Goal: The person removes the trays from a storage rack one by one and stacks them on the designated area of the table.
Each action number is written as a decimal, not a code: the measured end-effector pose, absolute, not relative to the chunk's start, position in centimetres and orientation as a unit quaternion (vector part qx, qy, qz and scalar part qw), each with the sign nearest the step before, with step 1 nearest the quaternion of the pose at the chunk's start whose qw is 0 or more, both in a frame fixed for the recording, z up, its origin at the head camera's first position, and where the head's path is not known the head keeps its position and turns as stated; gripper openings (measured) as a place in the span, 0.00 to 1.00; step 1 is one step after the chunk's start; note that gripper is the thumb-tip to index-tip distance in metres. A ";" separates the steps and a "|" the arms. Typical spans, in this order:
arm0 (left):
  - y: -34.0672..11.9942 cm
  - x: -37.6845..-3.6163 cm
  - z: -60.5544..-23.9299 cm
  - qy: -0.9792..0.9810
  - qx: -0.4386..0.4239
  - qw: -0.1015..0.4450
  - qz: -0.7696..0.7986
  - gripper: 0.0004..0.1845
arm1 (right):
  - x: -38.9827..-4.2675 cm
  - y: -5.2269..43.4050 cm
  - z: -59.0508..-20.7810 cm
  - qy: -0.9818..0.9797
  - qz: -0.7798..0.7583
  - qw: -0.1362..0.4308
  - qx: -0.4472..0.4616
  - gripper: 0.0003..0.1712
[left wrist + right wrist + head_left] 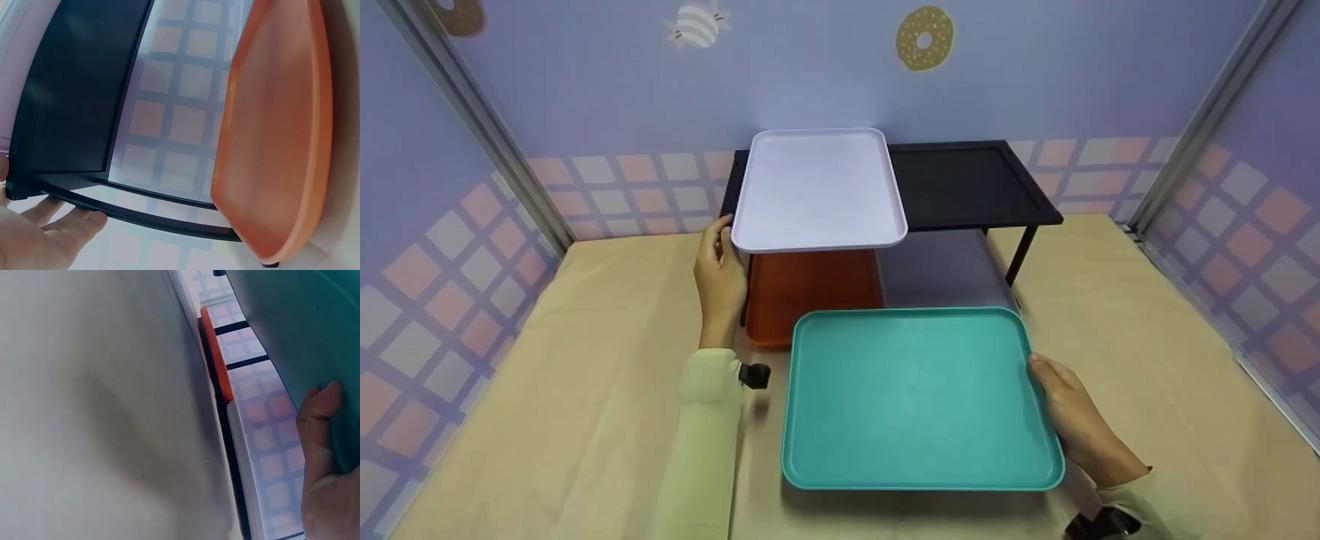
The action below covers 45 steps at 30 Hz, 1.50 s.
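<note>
Head view: tan tabletop (547, 390); lilac walls (600, 82)

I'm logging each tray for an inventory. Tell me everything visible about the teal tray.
The teal tray is a rectangular, smooth, plastic-looking tray with rounded corners and a raised rim, and nothing lies in it. It is held roughly level above the tan table, in front of the black rack. The right hand grips its right edge, thumb on the rim; the right wrist view shows fingers against its underside.
</note>
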<state>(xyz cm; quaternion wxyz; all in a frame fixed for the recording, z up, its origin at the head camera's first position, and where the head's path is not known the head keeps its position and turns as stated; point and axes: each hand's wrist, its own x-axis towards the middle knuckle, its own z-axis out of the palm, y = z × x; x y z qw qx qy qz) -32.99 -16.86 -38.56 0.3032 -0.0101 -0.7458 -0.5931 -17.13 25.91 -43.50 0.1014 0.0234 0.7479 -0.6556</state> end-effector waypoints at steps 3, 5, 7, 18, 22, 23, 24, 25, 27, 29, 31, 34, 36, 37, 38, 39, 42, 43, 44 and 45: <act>-16.9 -33.0 -38.5 -0.745 -0.013 0.303 -0.594 0.19 | -17.1 25.9 -43.7 0.747 -0.656 0.106 0.026 0.47; -16.8 -33.0 -38.5 -0.746 -0.015 0.302 -0.593 0.19 | -17.1 25.8 -43.8 0.745 -0.658 0.110 0.023 0.47; -16.8 -33.0 -38.5 -0.746 -0.016 0.302 -0.593 0.19 | -17.1 25.8 -43.9 0.744 -0.659 0.113 0.019 0.47; -16.7 -32.9 -38.4 -0.746 -0.013 0.305 -0.592 0.19 | -17.1 25.6 -44.5 0.752 -0.649 0.113 0.026 0.46; -16.7 -33.0 -38.4 -0.747 -0.013 0.306 -0.590 0.18 | -17.2 25.6 -44.5 0.747 -0.654 0.116 0.028 0.45; -16.7 -33.1 -38.4 -0.747 -0.014 0.307 -0.590 0.18 | -17.2 25.6 -44.6 0.746 -0.654 0.118 0.029 0.46; -16.7 -33.1 -38.4 -0.747 -0.014 0.307 -0.590 0.18 | -17.2 25.6 -44.6 0.745 -0.655 0.120 0.029 0.46; -16.7 -33.1 -38.4 -0.746 -0.014 0.308 -0.590 0.18 | -17.2 25.6 -44.6 0.744 -0.656 0.122 0.030 0.45; -16.7 -33.1 -38.5 -0.746 -0.013 0.310 -0.589 0.18 | -17.2 25.6 -44.6 0.743 -0.657 0.124 0.029 0.45; -16.8 -33.1 -38.5 -0.745 -0.012 0.311 -0.590 0.18 | -17.2 25.6 -44.7 0.745 -0.655 0.125 0.029 0.45; -16.8 -33.1 -38.5 -0.745 -0.013 0.310 -0.591 0.18 | -17.2 25.6 -44.7 0.747 -0.653 0.124 0.028 0.45; -16.8 -33.0 -38.5 -0.742 -0.017 0.310 -0.594 0.19 | -17.2 25.6 -44.7 0.750 -0.649 0.124 0.027 0.45; -16.8 -33.0 -38.5 -0.741 -0.019 0.309 -0.595 0.19 | -17.2 25.6 -44.8 0.750 -0.648 0.126 0.027 0.46; -16.8 -33.0 -38.5 -0.741 -0.021 0.309 -0.596 0.19 | -17.2 25.6 -44.8 0.750 -0.649 0.126 0.027 0.46; -16.8 -33.0 -38.6 -0.740 -0.022 0.308 -0.597 0.19 | -17.2 25.6 -44.8 0.750 -0.649 0.128 0.027 0.46; -16.8 -33.0 -38.6 -0.741 -0.022 0.308 -0.596 0.19 | -17.2 25.5 -44.8 0.749 -0.650 0.128 0.028 0.46; -16.9 -33.0 -38.5 -0.743 -0.021 0.307 -0.595 0.19 | -17.2 25.5 -44.9 0.746 -0.652 0.129 0.032 0.46; -16.8 -33.0 -38.5 -0.743 -0.020 0.307 -0.595 0.19 | -17.2 25.5 -44.9 0.747 -0.652 0.130 0.034 0.46; -16.8 -33.0 -38.5 -0.744 -0.019 0.307 -0.593 0.19 | -17.3 25.5 -44.9 0.746 -0.652 0.130 0.036 0.46; -16.8 -33.0 -38.5 -0.744 -0.019 0.307 -0.593 0.19 | -17.3 25.5 -44.9 0.747 -0.651 0.130 0.037 0.46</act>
